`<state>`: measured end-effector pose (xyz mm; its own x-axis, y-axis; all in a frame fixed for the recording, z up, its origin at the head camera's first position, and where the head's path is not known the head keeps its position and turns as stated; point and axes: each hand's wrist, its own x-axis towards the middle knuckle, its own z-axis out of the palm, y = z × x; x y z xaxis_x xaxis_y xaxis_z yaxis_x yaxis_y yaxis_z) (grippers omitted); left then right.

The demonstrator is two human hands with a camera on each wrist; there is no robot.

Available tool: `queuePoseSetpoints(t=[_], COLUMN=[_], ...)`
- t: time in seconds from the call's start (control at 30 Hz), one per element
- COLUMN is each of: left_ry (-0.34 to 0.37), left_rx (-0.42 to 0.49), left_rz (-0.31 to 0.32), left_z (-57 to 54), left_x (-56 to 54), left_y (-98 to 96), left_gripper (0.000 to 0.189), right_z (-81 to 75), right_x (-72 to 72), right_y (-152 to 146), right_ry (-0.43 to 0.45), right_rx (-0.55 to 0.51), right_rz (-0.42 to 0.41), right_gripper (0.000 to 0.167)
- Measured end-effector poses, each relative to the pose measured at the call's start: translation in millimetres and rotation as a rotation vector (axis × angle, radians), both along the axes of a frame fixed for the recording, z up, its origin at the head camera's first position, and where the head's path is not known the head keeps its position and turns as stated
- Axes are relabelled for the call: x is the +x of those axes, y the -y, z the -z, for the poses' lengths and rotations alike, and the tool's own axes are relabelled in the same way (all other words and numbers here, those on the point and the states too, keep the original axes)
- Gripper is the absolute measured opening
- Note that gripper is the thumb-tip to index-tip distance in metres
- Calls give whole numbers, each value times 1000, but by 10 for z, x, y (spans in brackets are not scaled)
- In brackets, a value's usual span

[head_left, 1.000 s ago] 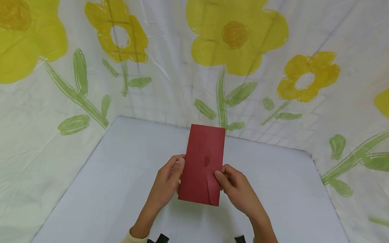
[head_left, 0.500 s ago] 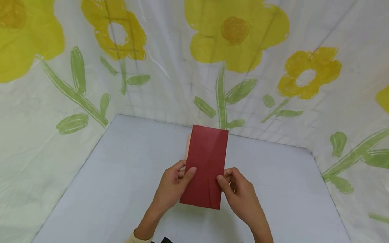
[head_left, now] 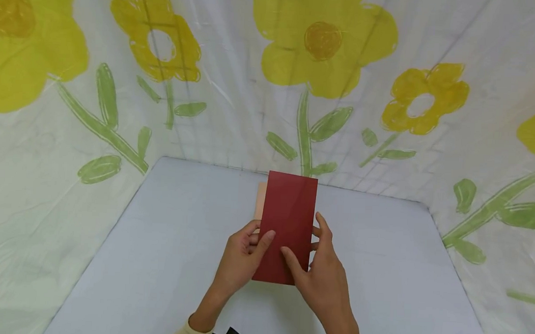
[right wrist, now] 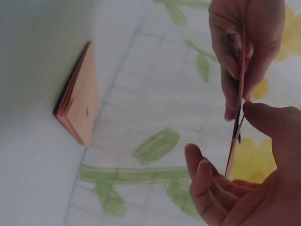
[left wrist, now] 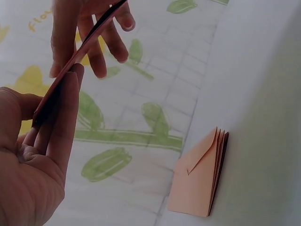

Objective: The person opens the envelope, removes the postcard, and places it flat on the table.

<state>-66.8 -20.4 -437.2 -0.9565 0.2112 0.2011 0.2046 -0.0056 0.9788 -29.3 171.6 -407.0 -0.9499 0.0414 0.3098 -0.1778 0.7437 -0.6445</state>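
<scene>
A red paper envelope (head_left: 288,212) is held upright above the white table by both hands. My left hand (head_left: 242,259) grips its left edge, thumb on the near face and fingers behind. The right hand (head_left: 323,277) has its thumb laid on the lower near face, with fingers past the right edge. Seen edge-on in the right wrist view, the envelope (right wrist: 242,70) shows a thin flap of paper parting from it by the right thumb. The left wrist view shows the right hand's fingers (left wrist: 115,42) spread behind the envelope.
Behind the red envelope, a stack of peach envelopes (left wrist: 193,188) with a dark red one at its far side lies on the white table (head_left: 181,223). A white curtain with yellow flowers (head_left: 225,111) hangs along the table's back and sides.
The red envelope has shifted slightly right, uncovering part of the peach stack. My left thumb has come onto its face; the right thumb has moved inward, and the right fingers have loosened.
</scene>
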Motion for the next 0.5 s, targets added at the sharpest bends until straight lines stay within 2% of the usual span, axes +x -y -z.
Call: queuePoseSetpoints(t=[0.2, 0.5], left_ry=[-34, -61], left_rx=[-23, -41], left_rz=[-13, -37], left_z=[-6, -6], left_x=[27, 30], left_y=[-25, -25], left_gripper=[22, 21], right_z=[-10, -11], right_x=[8, 12], right_y=[28, 19], right_ry=[5, -42], right_rx=[-7, 101], right_rz=[7, 29], right_gripper=[97, 87])
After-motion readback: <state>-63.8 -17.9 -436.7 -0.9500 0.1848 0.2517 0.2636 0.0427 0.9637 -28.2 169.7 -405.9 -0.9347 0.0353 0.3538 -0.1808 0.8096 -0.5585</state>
